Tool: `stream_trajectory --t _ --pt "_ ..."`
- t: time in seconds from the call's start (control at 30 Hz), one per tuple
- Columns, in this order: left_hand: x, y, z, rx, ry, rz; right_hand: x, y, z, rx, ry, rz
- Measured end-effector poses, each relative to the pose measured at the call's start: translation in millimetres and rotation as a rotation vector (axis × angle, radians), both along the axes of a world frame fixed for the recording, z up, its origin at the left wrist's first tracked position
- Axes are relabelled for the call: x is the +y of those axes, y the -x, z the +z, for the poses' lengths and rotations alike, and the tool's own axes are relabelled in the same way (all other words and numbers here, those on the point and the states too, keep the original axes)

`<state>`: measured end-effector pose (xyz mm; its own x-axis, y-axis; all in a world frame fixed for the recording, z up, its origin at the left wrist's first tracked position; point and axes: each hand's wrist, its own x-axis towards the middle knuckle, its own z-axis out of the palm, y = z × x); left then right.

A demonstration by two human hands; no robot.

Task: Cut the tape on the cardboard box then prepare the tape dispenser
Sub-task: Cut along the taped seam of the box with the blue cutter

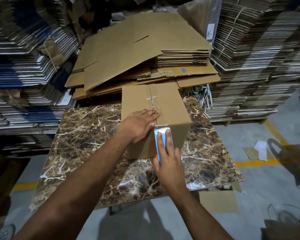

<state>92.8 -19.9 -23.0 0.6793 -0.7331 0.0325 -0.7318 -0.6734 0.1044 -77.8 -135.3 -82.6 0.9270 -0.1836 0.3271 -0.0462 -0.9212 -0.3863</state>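
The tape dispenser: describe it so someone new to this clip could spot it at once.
Find the marble-patterned table and the upright cardboard box on it. On the box's near face, by the top edge, the right hand presses the tape dispenser. It is the only light-blue item here, with a toothed metal edge.

The left hand (139,124) is lying flat on the box (166,108) on the table (87,135). The right hand (168,160) is pressing the blue dispenser (157,135) against the box's near edge, over the tape (152,103).

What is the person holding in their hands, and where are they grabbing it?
The right hand holds the blue tape dispenser, fingers laid along its back, against the cardboard box. The left hand holds nothing; it lies flat on the box top.
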Motion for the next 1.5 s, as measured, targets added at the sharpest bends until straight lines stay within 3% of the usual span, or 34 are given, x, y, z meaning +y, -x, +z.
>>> stream_trajectory --t 1.5 --pt "1 3 -1 -0.006 -0.025 -0.002 0 22 -11 -0.002 -0.222 -0.016"
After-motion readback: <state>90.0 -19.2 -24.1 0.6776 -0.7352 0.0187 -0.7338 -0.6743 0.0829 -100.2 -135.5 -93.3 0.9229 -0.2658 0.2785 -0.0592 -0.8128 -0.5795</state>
